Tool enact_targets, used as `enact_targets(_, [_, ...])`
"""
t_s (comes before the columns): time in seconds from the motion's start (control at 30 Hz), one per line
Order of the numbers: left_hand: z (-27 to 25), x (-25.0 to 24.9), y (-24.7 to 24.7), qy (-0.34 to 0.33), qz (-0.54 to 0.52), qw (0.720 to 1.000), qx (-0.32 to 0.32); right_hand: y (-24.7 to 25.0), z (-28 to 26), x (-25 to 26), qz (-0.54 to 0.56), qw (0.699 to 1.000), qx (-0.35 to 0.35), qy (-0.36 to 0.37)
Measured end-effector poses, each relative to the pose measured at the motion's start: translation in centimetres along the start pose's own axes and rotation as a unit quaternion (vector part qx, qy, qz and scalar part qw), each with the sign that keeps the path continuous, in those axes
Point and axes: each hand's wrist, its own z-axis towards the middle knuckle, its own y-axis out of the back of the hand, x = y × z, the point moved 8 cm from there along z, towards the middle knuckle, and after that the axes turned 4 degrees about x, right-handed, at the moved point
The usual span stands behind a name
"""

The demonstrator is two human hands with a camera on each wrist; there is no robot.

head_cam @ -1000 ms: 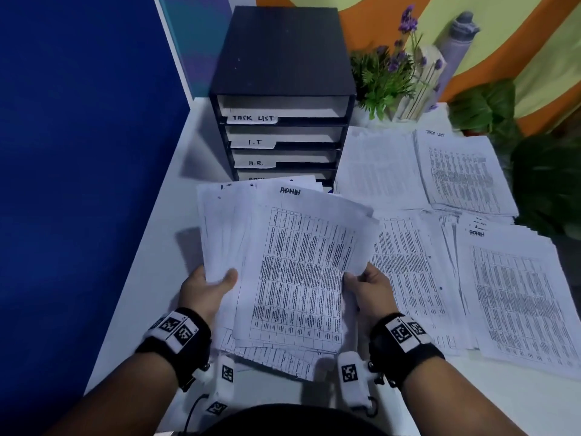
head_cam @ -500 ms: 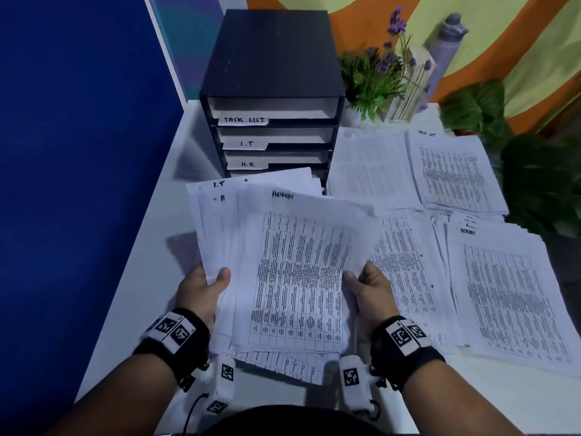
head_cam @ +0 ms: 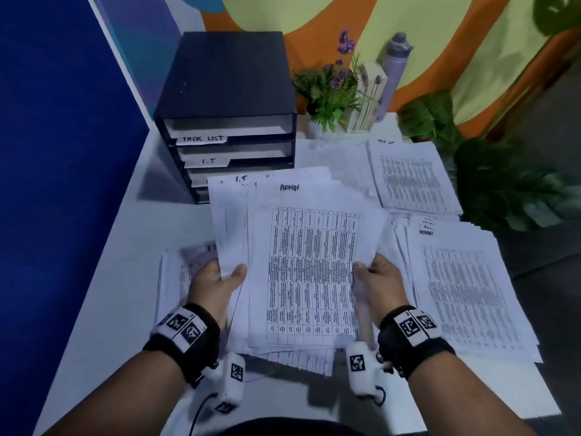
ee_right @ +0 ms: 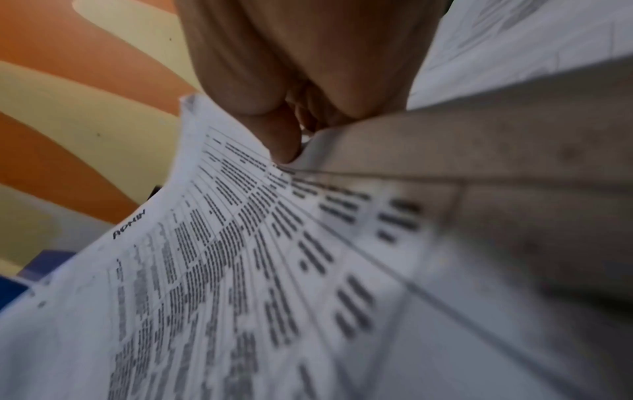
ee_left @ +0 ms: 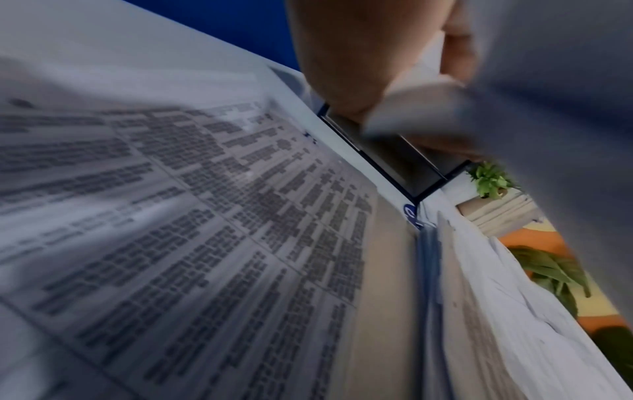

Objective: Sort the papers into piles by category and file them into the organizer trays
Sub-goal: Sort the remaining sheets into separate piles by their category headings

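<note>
Papers [head_cam: 301, 272] in a fanned stack are held up above a white table [head_cam: 119, 297], the top sheet handwritten "ADMIN", a sheet behind it marked "I.T"; a black organizer [head_cam: 229, 99] stands at the table's far left against a blue wall [head_cam: 56, 152], its visible trays labelled "TASK LIST" and "I.T", the lower ones hidden behind the held stack; to the right lie a pile headed "TASK LIST" [head_cam: 408, 180] and, nearer, a pile headed "ADMIN" [head_cam: 462, 294]; another pile [head_cam: 176, 278] lies at the left, partly under the left hand; a potted plant [head_cam: 330, 96] and a grey bottle [head_cam: 393, 70] stand behind, before an orange and yellow wall. Left hand [head_cam: 217, 281] grips the stack's left edge, thumb on top, fingers beneath; right hand [head_cam: 380, 281] pinches the right edge, thumb pressed on the printed face in the right wrist view.
</note>
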Motion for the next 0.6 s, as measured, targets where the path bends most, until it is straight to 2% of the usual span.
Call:
enact_targets(0.13, [0.2, -0.2, -3.6, 0.006, 0.003, 1.000, 0.017, 5.1, 1.9, 0.2, -0.034, 0.998, -0.056, -0.002])
enact_targets(0.27, [0.6, 0.1, -6.0, 0.005, 0.044, 0.999, 0.005, 11.9, 3.8, 0.8, -0.060, 0.991, -0.118, -0.001])
enact_targets(0.43, [1.2, 0.9, -8.2, 0.021, 0.109, 0.994, -0.002, 21.5, 5.6, 2.4, -0.214, 0.954, -0.210, -0.004])
enact_targets(0.6, [0.9, 1.0, -10.6, 0.025, 0.135, 0.991, 0.001, 27.4, 6.5, 2.4, -0.294, 0.928, -0.218, -0.069])
